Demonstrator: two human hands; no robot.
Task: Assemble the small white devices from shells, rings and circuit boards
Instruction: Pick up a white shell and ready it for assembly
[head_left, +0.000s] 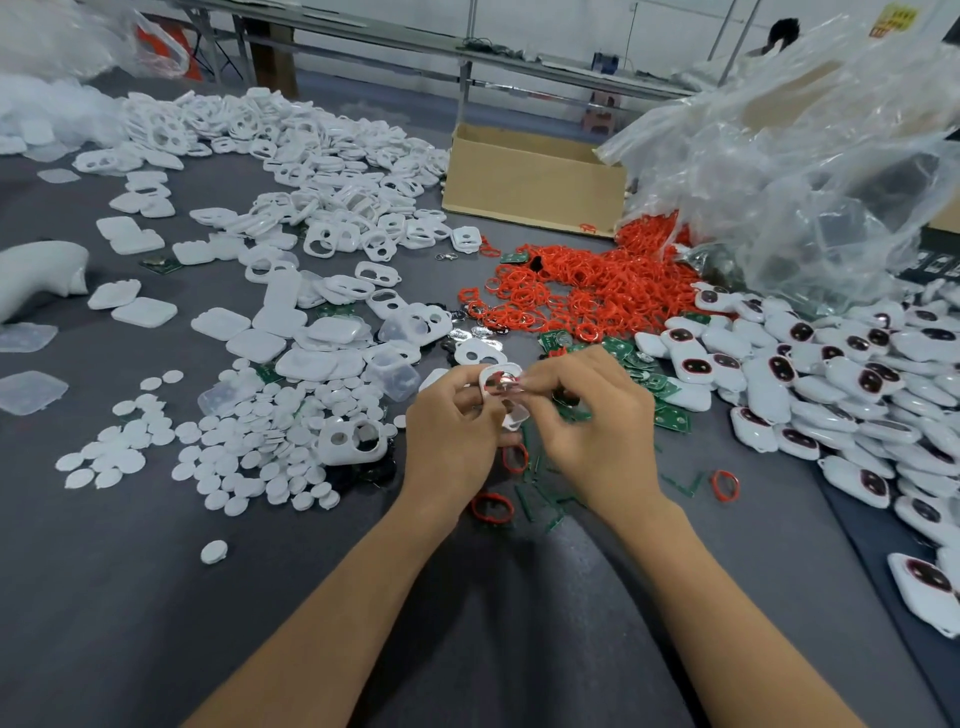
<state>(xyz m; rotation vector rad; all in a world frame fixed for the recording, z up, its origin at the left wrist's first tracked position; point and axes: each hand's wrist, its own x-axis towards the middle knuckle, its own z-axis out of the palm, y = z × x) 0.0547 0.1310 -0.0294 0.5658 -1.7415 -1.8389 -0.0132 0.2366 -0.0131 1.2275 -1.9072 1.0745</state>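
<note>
White plastic shell (493, 378), held just above the grey desk (156, 597) at centre, grasped from both sides. Left hand (449, 441): grip closed on the shell's left and lower edge, fingers curled beneath it. Right hand (592, 421): fingertips pinching the shell's upper right edge, the remaining fingers curled. A shiny round part shows in the shell's opening; its nature cannot be told. Directly under and beside the hands lie loose red rings (491, 506) and short green strips (540, 499). Green circuit boards (670, 410) are scattered just right of the right hand, touching the edge of a heap of finished white devices (831, 374) with dark red-rimmed windows. Beyond the hands, a large heap of red rings (597, 280) spills from under a crumpled clear plastic bag (805, 156). A cardboard box (535, 176) stands behind that heap. Left of the hands: a spread of small white discs (249, 441), then flat white covers (228, 322), and farther back a broad pile of empty shells (311, 156) with two openings each.
</note>
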